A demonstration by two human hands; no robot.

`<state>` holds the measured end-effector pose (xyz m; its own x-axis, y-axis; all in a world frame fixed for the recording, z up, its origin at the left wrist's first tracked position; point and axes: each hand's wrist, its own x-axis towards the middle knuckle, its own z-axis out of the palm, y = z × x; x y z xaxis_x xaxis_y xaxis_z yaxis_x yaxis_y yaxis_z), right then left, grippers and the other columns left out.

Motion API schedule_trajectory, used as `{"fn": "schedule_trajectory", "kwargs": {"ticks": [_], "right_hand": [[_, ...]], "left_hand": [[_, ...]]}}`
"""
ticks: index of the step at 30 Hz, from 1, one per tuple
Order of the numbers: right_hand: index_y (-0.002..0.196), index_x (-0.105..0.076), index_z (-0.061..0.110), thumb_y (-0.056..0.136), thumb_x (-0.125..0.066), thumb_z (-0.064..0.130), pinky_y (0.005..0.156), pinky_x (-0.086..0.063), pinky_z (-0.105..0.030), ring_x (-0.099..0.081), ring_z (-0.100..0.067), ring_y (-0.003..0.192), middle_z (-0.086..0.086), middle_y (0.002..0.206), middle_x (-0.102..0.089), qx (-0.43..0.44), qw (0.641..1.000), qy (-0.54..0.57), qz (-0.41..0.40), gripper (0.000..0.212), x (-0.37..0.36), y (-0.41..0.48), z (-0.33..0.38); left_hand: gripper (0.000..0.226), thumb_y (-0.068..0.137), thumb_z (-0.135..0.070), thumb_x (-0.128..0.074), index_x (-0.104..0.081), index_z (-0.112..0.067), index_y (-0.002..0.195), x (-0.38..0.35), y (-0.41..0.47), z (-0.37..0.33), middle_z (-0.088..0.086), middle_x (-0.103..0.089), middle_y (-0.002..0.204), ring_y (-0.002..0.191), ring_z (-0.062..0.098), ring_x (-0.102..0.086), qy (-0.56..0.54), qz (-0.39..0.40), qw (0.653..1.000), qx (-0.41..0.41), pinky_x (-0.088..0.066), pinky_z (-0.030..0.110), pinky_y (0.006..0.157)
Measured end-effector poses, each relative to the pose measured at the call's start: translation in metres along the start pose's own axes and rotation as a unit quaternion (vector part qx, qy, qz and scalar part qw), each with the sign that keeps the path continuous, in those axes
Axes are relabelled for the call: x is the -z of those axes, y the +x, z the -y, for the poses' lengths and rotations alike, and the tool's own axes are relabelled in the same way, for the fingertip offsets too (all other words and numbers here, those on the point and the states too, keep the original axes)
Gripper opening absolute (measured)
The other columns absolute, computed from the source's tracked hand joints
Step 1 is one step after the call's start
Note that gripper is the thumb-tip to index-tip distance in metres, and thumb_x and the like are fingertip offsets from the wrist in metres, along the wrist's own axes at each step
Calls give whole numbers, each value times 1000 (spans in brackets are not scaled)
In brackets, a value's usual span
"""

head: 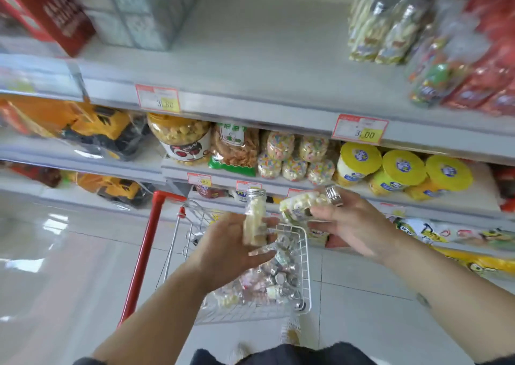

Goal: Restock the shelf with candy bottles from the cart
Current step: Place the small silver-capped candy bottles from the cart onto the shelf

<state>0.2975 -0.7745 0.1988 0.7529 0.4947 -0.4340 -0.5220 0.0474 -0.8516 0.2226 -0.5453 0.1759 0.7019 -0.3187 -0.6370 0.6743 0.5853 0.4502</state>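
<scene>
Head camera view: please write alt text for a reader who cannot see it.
The left hand holds a candy bottle upright and the right hand holds a second bottle tilted, both above a wire cart of more bottles. Snack shelves stand ahead, the upper shelf partly bare.

Motion blur smears the top shelf's goods: the red box (50, 8) at upper left and the red packets (490, 58) at right, both cut by the frame's edges, carry lettering that cannot be read. The small print on the price tags (157, 98) is illegible. The left hand (231, 242) shows only its back, its palm hidden, and the label of the upright candy bottle (255, 220) it holds is a blur. The base of the tilted bottle (301, 203) disappears into the right hand (354, 225). The left forearm covers the near left part of the cart basket (306, 253), where the jumbled bottles (278, 275) cannot be counted — both arms and dark clothing (278, 355) run off the bottom edge
</scene>
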Motion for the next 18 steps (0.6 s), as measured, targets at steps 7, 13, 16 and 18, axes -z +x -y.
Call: {"fn": "schedule_trajectory", "kwargs": {"ticks": [7, 13, 16, 18], "right_hand": [[91, -72, 16, 62, -86, 21, 89, -55, -47, -68, -25, 92, -11, 97, -70, 63, 995, 73, -29, 33, -3, -47, 64], [99, -70, 19, 85, -73, 16, 88, -52, -32, -69, -12, 95, 4, 98, -75, 189, 970, -82, -127, 15, -13, -61, 109], [106, -65, 25, 92, -68, 22, 91, -49, -32, -68, -7, 97, 9, 102, -74, 247, 928, -178, -213, 16, -7, -56, 131], [110, -61, 29, 93, -66, 28, 81, -50, -27, -67, -2, 89, 11, 104, -71, 261, 899, -225, -272, 18, -4, -50, 144]], "left_hand": [[20, 77, -15, -68, -62, -5, 93, -81, -30, -22, 9, -62, 95, 79, 24, -68, 27, 42, 993, -111, -58, 32, 73], [32, 83, -29, -72, -67, -13, 110, -133, -39, -65, 4, -72, 109, 106, 23, -68, 275, 92, 928, -233, -55, 37, 90], [35, 90, -31, -70, -60, -14, 119, -158, -34, -97, -4, -74, 96, 88, 9, -71, 423, 25, 852, -307, -54, 22, 76], [35, 89, -32, -71, -60, -19, 119, -171, -20, -118, -10, -74, 92, 83, 5, -70, 475, -33, 809, -345, -54, 23, 76]]}}
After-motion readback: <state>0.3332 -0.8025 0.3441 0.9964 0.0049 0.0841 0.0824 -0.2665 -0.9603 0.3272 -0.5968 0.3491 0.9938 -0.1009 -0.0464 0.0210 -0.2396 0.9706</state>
